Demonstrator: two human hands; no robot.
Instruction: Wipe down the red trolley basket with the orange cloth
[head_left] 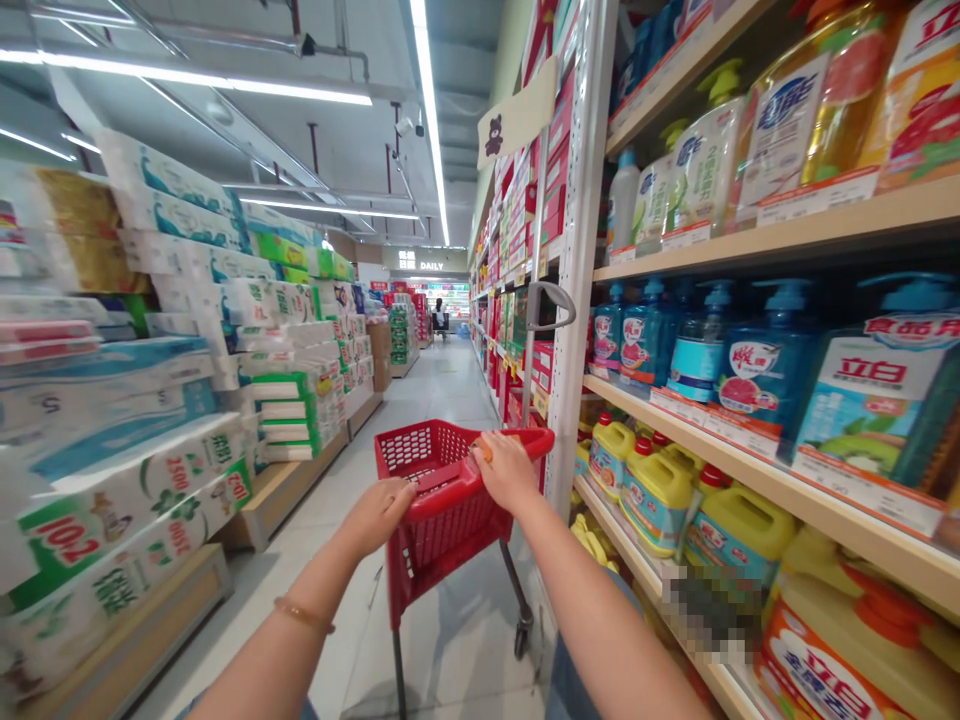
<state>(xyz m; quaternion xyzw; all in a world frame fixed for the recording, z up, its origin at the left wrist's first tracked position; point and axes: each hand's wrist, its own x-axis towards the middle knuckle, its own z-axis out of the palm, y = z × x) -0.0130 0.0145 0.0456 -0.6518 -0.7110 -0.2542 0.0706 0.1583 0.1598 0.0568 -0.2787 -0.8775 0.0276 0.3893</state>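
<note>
Bare forearms (615, 630), left grip (379, 517) and right grip (506, 470) clenched around the red handle (446, 495) of a shopping trolley (427, 545)

- Long strip lights (429, 100) on a grey ceiling
- Pale tiled floor (442, 400) along the aisle
- Wooden shelves (780, 235) on white perforated uprights (581, 300)
- Low wooden platforms (281, 505)
- Lit "DAILY" sign (431, 265) far ahead

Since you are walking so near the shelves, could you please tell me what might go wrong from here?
The red shopping cart runs close to the white shelf post, so it might catch on it. It could also knock the yellow jugs on the low shelf, which sit near the shelf edge.
</note>
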